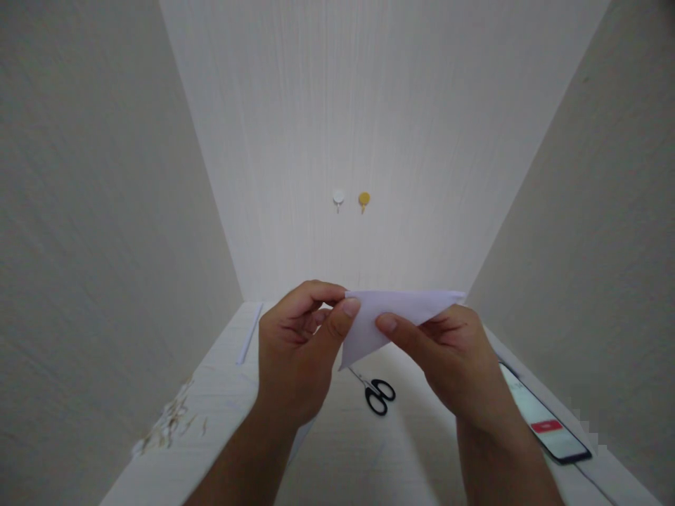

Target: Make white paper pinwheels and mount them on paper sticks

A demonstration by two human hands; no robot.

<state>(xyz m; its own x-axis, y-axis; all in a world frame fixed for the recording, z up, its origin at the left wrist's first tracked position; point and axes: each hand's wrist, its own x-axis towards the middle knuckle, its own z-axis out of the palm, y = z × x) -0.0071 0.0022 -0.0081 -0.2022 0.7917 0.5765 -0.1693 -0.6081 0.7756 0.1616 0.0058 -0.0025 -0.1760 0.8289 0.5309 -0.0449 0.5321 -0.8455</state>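
A white sheet of paper [369, 323], folded into a triangle, is held up above the table between both hands. My left hand [306, 337] pinches its left corner, thumb in front and fingers behind. My right hand [448, 351] grips the lower right edge, its thumb pressed on the front face and the other fingers mostly hidden behind the paper. Below the paper, a pair of scissors [377, 395] with black handles lies on the table, its blades partly covered by the paper.
A white paper strip [249, 333] lies at the table's far left. Small white and brown scraps [167, 420] are by the left wall. A phone [545, 414] with a lit screen rests at right. White [338, 197] and yellow hooks [364, 199] are on the back wall.
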